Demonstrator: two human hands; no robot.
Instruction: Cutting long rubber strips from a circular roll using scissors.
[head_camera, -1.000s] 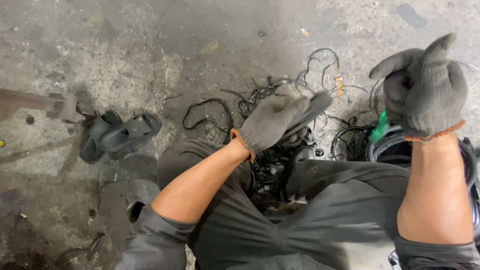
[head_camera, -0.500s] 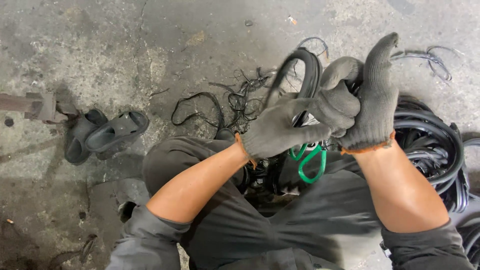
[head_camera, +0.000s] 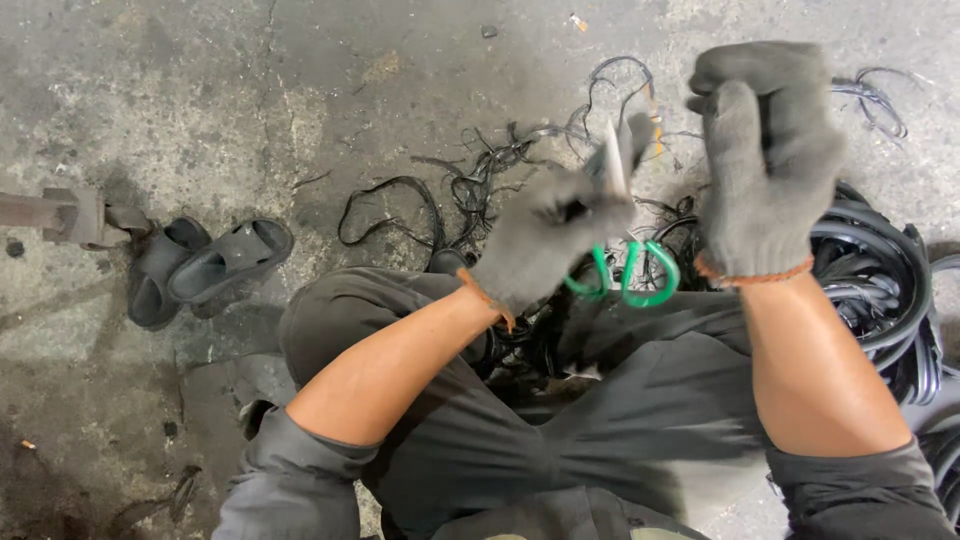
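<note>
My left hand (head_camera: 545, 240), in a grey knit glove, grips a pair of scissors (head_camera: 620, 265) near the pivot. The green handle loops hang below the fist and the blades point up. My right hand (head_camera: 765, 160), also gloved, is raised just right of the blades with its back to the camera and its fingers curled. Whatever may be inside it is hidden. Both hands hover above my lap in dark grey trousers (head_camera: 640, 400), over a tangle of thin black rubber strips (head_camera: 500, 170) on the concrete floor.
A stack of black rubber rings (head_camera: 880, 270) lies at my right knee. A pair of dark grey slippers (head_camera: 205, 265) sits on the floor at left, beside a rusty metal bar (head_camera: 50, 212). More loose black strips (head_camera: 875, 95) lie at the upper right.
The black rubber loop held between both hands is gone from view. The hands have drawn apart, the right rising, and the scissors are now upright in my left hand.
</note>
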